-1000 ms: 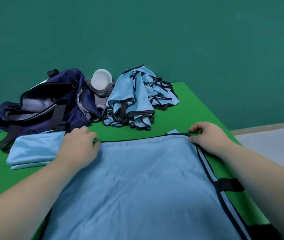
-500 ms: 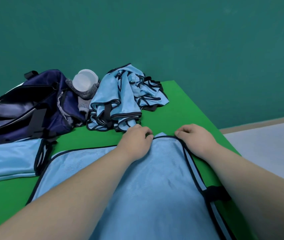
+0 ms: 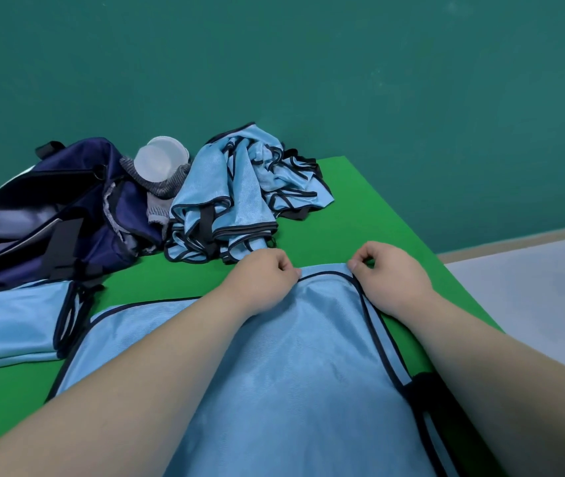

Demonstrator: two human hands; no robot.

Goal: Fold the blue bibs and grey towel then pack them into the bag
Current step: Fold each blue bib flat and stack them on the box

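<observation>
I've got a green table here, white cup tipped on its side at the back left, teal wall behind, pale floor off right

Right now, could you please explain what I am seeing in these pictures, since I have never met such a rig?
There is no machine here: a person works with two bare hands. The view comes from one camera worn on the head, looking forward and down, so the arms enter from the bottom. On the green table lies a blue bib spread flat; the left hand and the right hand each pinch its far edge, close together. Behind it sits a crumpled pile of more bibs. At left lies a folded bib, and beyond it an open navy bag. Between bag and pile are a grey towel and a white cup.
</observation>
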